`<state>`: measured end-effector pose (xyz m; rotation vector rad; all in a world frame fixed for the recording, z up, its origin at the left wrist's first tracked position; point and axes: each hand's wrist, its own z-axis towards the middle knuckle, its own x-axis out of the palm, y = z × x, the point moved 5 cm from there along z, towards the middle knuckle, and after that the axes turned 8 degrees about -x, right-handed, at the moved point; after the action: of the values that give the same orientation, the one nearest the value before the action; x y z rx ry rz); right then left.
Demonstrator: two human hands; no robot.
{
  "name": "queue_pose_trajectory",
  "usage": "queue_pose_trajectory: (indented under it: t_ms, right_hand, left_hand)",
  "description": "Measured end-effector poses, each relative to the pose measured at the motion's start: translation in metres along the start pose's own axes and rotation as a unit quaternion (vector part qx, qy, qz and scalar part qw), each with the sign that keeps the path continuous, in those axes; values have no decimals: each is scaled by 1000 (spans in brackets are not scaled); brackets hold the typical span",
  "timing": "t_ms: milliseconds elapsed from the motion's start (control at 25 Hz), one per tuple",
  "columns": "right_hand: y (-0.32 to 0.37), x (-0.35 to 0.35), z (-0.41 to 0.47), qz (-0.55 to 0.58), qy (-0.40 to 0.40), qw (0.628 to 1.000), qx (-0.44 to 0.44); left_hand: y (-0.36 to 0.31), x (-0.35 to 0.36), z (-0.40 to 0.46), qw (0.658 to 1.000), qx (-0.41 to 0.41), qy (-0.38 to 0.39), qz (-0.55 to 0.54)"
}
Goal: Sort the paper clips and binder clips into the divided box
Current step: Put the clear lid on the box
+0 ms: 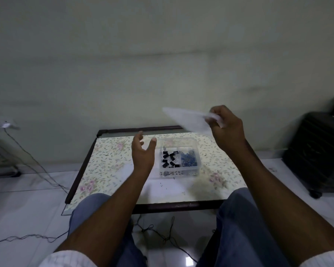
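A clear divided box (179, 170) stands on the floral table (108, 162). Its left compartment holds several black binder clips (169, 159). Its right compartment holds a heap of blue paper clips (189, 159). My right hand (227, 128) is raised above and to the right of the box and grips a blurred translucent sheet, which looks like the box's lid (187, 119). My left hand (143, 153) hovers just left of the box with fingers relaxed and spread, holding nothing.
The table has a dark wooden frame (81, 166), and its near edge lies between my knees. Cables (37, 166) trail over the tiled floor at the left and under the table. A black slatted unit (316, 151) stands at the right against the wall.
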<state>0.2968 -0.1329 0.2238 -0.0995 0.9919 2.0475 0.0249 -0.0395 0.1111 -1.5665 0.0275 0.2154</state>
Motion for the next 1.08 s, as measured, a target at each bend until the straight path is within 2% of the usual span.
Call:
queue_pose_trajectory:
  t_ms: [80, 160, 280, 360, 480, 560, 720, 920, 1080]
  right_hand:
    - [20, 10, 10, 200, -24, 979, 26]
    - [17, 22, 14, 310, -36, 948, 65]
    - [-24, 52, -2, 216, -37, 964, 154]
    - [-57, 81, -28, 126, 2, 972, 196]
    - [-100, 114, -63, -7, 62, 976, 206]
    - [-124, 130, -79, -24, 88, 969, 230]
    - [-154, 156, -87, -32, 115, 949, 293]
    - [-181, 177, -91, -72, 159, 941, 291]
    - [-196, 185, -91, -112, 199, 925, 305]
  left_hand:
    - [-8, -13, 14, 999, -33, 30, -7]
    - [-10, -28, 22, 997, -40, 45, -37]
    - [9, -40, 30, 997, -56, -3, -52]
    - [29, -39, 34, 995, -87, -53, -21]
    - [51, -30, 35, 992, -87, -62, 68]
    - [65, -21, 40, 987, -37, -38, 150]
    - [96, 2, 61, 975, 16, 10, 223]
    - [143, 17, 93, 958, -65, 44, 277]
    - [143, 28, 95, 941, -67, 55, 327]
